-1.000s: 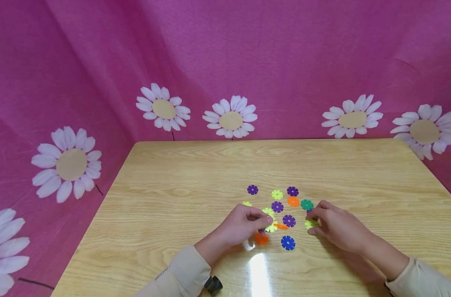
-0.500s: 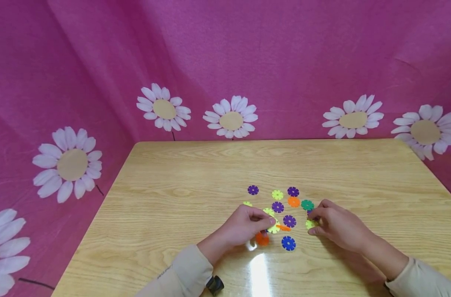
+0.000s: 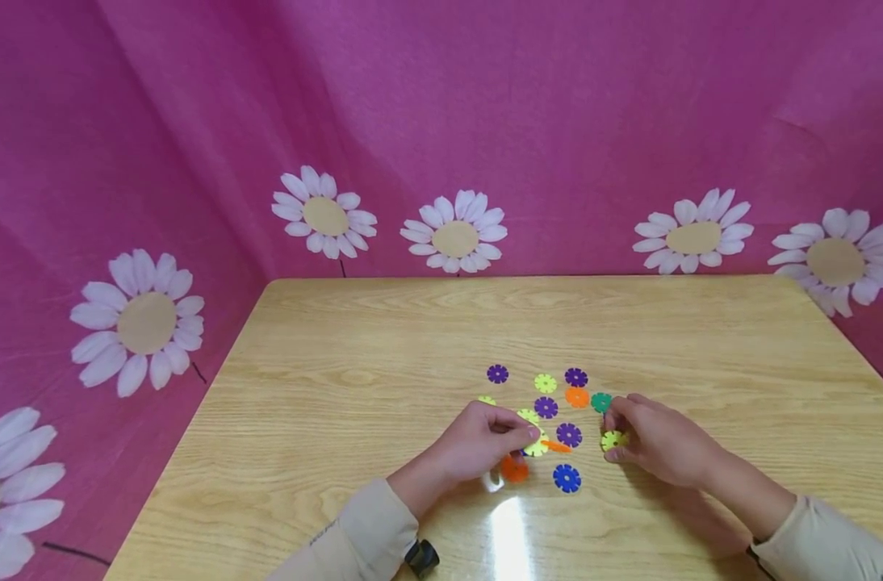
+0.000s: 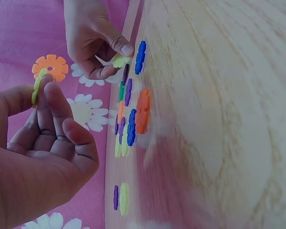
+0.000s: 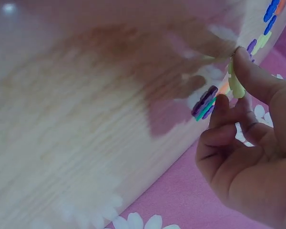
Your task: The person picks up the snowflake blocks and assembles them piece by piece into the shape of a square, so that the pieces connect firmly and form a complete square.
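The left hand (image 3: 478, 442) pinches a yellow disc (image 4: 37, 88) with little slots, up above the desk (image 3: 340, 363); an orange disc (image 4: 55, 71) sits against its edge, turned crossways, and seems to be pushed into a slot; the right hand (image 3: 667, 442) pinches an other yellow disc (image 3: 612, 440), near the green disc (image 3: 600, 403); more discs lie flat between and beyond the hands, such as a purple disc (image 3: 568, 435), a blue disc (image 3: 567, 478) and a loose orange disc (image 3: 515, 470); the step looks like getting one more piece to join on; the next move seems to call for bringing the right hand over, lining up slot with slot and pushing gently, with the left hand's pinch kept firm.
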### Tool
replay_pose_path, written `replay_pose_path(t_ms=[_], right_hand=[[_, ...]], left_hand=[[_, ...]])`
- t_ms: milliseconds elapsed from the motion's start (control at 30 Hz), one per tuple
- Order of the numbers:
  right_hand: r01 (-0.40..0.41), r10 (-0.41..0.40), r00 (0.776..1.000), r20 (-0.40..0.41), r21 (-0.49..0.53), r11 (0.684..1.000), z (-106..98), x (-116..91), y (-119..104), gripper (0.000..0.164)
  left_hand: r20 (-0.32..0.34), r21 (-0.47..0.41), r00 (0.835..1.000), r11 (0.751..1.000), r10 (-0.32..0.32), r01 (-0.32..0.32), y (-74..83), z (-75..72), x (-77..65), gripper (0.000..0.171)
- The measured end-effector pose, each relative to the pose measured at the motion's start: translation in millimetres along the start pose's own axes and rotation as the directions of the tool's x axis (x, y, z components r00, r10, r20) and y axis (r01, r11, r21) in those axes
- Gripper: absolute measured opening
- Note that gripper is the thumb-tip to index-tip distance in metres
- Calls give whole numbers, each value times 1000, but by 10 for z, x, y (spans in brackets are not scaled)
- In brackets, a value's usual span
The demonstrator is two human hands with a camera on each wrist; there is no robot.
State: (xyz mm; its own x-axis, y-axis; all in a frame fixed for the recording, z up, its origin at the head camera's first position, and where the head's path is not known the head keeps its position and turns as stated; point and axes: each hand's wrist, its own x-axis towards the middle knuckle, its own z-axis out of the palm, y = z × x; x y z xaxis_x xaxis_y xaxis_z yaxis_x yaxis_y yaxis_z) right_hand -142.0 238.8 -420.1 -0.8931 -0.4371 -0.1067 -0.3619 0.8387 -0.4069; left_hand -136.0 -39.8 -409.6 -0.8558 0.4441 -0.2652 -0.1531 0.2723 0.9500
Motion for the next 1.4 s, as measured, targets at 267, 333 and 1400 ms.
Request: replay_pose_path(t_ms=[267, 333, 1400], right_hand=[[0, 5, 997, -73, 67, 998, 21, -73, -41, 20], [-7, 12, 996, -86, 62, 998, 15, -87, -59, 23], [232, -21, 933, -360, 556, 798, 20, -277, -346, 29]], left_hand=[[-14, -11, 1000, 1000, -3, 3, 10, 1, -14, 21], [-18, -22, 1000, 1000, -1, 1, 14, 1, -14, 21], [-9, -106, 1000, 994, -6, 5, -8, -50, 7, 25]])
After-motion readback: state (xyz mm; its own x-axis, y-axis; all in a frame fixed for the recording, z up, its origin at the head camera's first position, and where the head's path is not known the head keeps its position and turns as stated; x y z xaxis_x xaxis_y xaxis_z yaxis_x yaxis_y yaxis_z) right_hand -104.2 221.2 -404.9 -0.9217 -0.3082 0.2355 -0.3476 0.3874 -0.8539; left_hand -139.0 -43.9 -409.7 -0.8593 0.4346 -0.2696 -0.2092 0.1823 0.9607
